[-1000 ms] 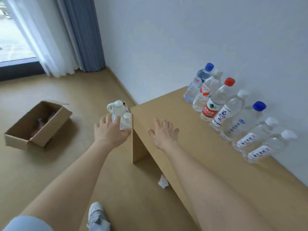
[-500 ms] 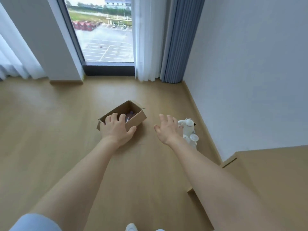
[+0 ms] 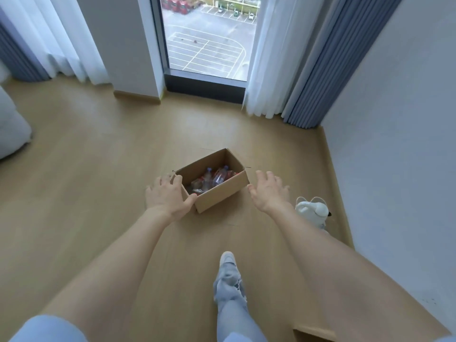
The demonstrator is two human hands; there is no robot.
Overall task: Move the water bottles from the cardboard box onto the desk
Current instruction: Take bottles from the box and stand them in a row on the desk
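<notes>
An open cardboard box (image 3: pixel 222 195) stands on the wooden floor in the middle of the head view. Several clear water bottles (image 3: pixel 212 179) lie inside it, some with red labels. My left hand (image 3: pixel 167 197) is stretched out with fingers spread, in front of the box's near left corner, and holds nothing. My right hand (image 3: pixel 269 191) is spread just right of the box, also empty. Only a corner of the desk (image 3: pixel 313 335) shows at the bottom right.
A white jug-like object (image 3: pixel 313 212) stands on the floor by the right wall. A window (image 3: pixel 207 38) with white and blue curtains is ahead. My leg and white shoe (image 3: pixel 228 261) step forward. Something white and soft (image 3: pixel 12 129) lies at far left.
The view has swung from the desk with its row of bottles to the box on the floor. The box is now closer and centred between my two empty hands.
</notes>
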